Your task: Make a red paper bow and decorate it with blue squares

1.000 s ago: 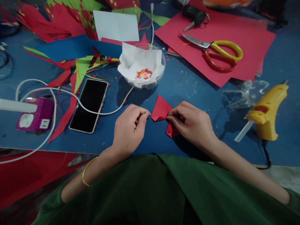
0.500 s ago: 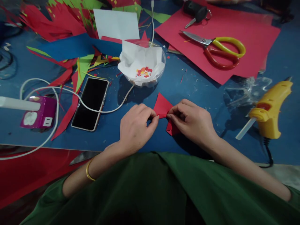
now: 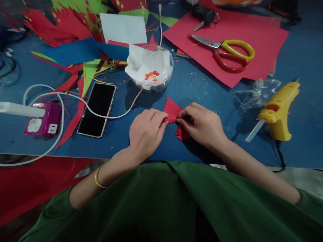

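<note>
A folded piece of red paper (image 3: 172, 109) is held between my hands just above the near part of the blue table (image 3: 161, 148). With finger and thumb, my left hand (image 3: 147, 132) pinches the left end of its narrow folded strip. My right hand (image 3: 203, 124) pinches the strip's other end, close to the first pinch. A pointed flap of the paper stands out beyond the strip, and another folded part hangs below it, partly covered by my right hand. Beyond my hands is a clear bowl (image 3: 171, 72) lined with white paper, with small red, orange and yellow paper bits inside.
Left lie a phone (image 3: 97, 109), a white cable (image 3: 121, 116) and a purple box-shaped adapter (image 3: 45, 118). Right are a yellow glue gun (image 3: 282, 111), crumpled clear plastic (image 3: 257, 92), and scissors (image 3: 233, 55) on red sheets (image 3: 267, 37). Colored paper scraps (image 3: 60, 27) heap at back left.
The view has shifted slightly, so the objects on the right appear further left. Both hands keep their pinch on the red paper, with little other visible difference.
</note>
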### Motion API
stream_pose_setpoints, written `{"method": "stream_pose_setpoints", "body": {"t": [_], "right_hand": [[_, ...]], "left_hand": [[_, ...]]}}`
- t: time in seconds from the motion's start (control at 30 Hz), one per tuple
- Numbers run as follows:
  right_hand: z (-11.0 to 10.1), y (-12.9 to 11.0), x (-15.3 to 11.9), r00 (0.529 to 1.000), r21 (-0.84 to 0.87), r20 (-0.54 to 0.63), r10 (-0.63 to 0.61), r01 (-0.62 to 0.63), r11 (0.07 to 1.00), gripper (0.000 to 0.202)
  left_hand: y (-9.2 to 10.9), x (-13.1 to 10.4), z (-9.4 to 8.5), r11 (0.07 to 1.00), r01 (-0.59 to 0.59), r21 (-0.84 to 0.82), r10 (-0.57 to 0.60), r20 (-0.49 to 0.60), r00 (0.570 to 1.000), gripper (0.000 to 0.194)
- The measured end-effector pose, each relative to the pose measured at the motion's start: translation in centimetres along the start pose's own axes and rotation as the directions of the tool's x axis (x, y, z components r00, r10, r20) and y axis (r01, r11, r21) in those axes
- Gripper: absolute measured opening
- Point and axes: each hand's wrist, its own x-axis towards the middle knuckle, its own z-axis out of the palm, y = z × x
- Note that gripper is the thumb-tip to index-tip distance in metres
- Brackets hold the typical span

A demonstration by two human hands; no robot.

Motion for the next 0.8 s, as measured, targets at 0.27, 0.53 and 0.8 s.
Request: {"method": "stream_pose_setpoints", "body": {"t": [0.27, 0.53, 0.8], "right_hand": [[0.14, 0.08, -0.14, 1.000, 0.016, -0.016, 0.005, -0.005, 1.000, 0.007], [0.13, -0.12, -0.12, 1.000, 0.020, -0.015, 0.010, -0.009, 1.000, 0.005], [-0.24, 0.05, -0.05, 1.000, 0.119, 0.012, -0.003, 0.001, 0.993, 0.008]], "left_hand": [[0.06, 0.21, -0.24, 0.927, 0.246, -0.283, -0.243, 0.046, 0.969, 0.018], [0.22, 0.24, -0.03, 0.957, 0.217, -0.195, -0.211, 0.049, 0.976, 0.013], [-0.11, 0.35, -0.21, 0.985, 0.076, -0.153, -0.065, 0.073, 0.995, 0.012]]}}
